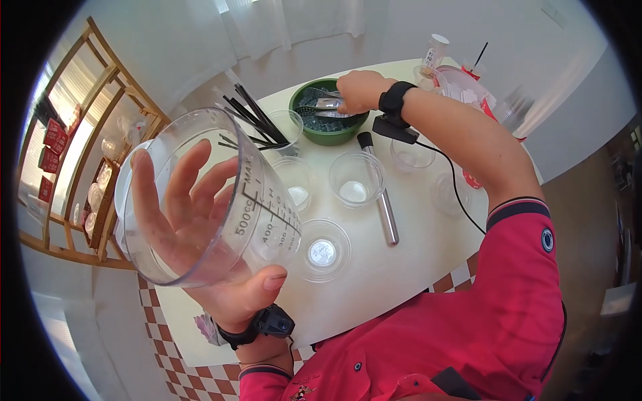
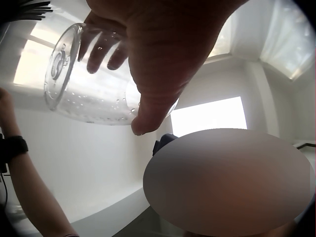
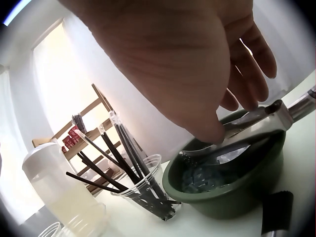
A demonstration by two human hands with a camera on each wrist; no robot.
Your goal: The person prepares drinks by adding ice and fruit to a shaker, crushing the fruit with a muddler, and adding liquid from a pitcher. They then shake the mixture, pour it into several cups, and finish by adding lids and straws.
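My left hand (image 1: 200, 220) holds a clear measuring cup (image 1: 271, 220) raised and tilted near the head camera. Its fingers show through the wall, with the thumb on the near side; drops cling to the cup in the left wrist view. Across the table, my right hand (image 1: 361, 90) is over a green bowl (image 1: 332, 138) of ice (image 3: 202, 178). In the right wrist view, its thumb tip meets a metal tongs-like tool (image 3: 261, 126) lying across the bowl, while the other fingers hang apart above it. A perforated end (image 1: 307, 111) of the tool shows in the head view.
Black straws (image 1: 257, 117) stand in a plastic cup left of the bowl. Several clear cups (image 1: 358, 179) sit around a steel muddler (image 1: 388, 217) with a black end. A lidded jar (image 1: 436, 50) is at the back right; a wooden shelf (image 1: 100, 160) stands left.
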